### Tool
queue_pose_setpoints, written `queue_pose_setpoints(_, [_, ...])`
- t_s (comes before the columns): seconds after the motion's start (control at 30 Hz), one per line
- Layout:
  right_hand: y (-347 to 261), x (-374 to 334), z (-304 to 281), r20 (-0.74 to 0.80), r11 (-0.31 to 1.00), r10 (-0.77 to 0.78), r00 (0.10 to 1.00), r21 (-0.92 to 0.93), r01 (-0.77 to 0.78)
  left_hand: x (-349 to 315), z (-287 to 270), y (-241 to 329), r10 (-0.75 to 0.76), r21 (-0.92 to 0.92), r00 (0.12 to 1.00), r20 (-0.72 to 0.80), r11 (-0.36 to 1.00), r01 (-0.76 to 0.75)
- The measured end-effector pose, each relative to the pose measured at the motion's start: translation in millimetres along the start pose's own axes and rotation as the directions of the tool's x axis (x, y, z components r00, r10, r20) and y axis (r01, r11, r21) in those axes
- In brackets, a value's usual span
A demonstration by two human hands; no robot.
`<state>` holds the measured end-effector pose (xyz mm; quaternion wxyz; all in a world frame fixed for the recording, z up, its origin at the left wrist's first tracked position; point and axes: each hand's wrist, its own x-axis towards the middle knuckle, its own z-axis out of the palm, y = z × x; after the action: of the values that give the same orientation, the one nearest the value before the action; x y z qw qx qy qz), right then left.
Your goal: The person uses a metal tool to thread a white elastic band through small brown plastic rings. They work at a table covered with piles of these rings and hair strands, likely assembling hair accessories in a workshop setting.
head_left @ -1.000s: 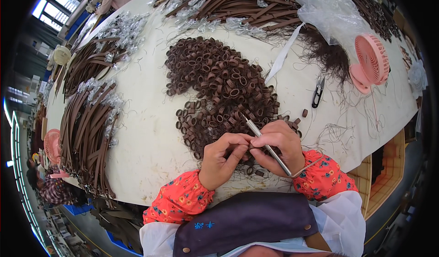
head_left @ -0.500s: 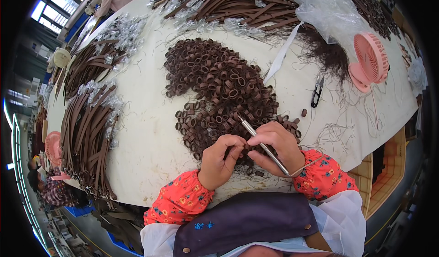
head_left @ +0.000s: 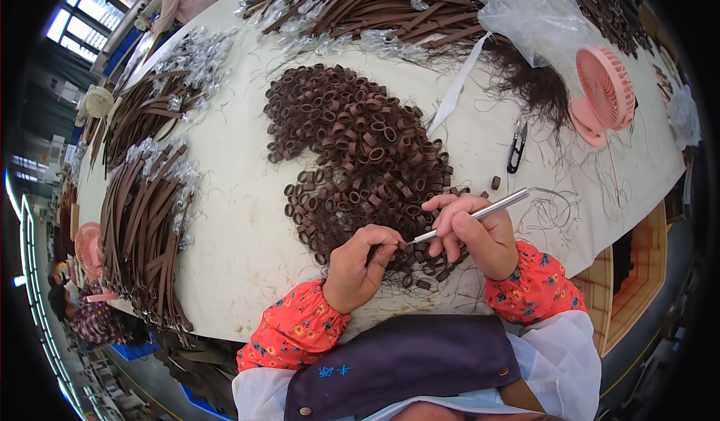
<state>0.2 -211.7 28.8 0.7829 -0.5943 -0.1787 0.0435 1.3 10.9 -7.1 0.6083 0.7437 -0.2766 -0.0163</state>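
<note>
Between the thumb and fingertips of my left hand (head_left: 361,267) a small brown strap loop is pinched, mostly covered by the fingers. My right hand (head_left: 486,235) grips a slim silver pen-shaped tool (head_left: 496,206) with a thin cord at its rear end. The tool slants down to the left, its tip right at the left fingertips; whether it touches the loop I cannot tell. Just beyond both hands spreads a big heap of brown strap loops (head_left: 375,147), with loose dark threads among them. A few stray loops lie beneath the right hand.
Black-handled thread snips (head_left: 516,151) and a pink fan (head_left: 604,91) stand to the right on the white table (head_left: 232,218). Brown straps (head_left: 142,226) are bundled at the left, more straps (head_left: 405,5) at the back beside clear plastic (head_left: 536,16). Another person (head_left: 184,5) sits far left.
My right hand has turned the pen-shaped tool: its tip swung from the heap down to the left fingertips, its rear end up and right. The left hand has stayed nearly still.
</note>
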Motion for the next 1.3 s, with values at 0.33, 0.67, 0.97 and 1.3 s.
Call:
queue_pose_setpoints(0.33, [1.8, 0.0, 1.3, 0.036, 1.000, 0.013, 0.999, -0.015, -0.012, 0.9, -1.6, 4.2, 0.016, 0.074, 1.000, 0.000, 0.997, -0.016])
queue_pose_setpoints(0.67, [4.2, -0.8, 0.7, 0.043, 1.000, 0.005, 0.999, -0.026, -0.003, 1.6, 0.5, 5.3, 0.006, 0.062, 0.999, -0.042, 0.998, -0.004])
queue_pose_setpoints(0.97, [6.8, 5.2, 10.8, 0.098, 0.765, -0.234, 0.967, -0.596, 0.245, 0.7, 4.3, 2.5, -0.028, 0.012, 0.996, -0.081, 1.000, 0.029])
queue_pose_setpoints(1.3, [12.5, 5.4, 9.0, 0.059, 0.689, -0.318, 0.946, -0.671, 0.273, 14.1, -5.7, 15.1, 0.098, 0.443, 0.993, -0.069, 0.895, -0.057])
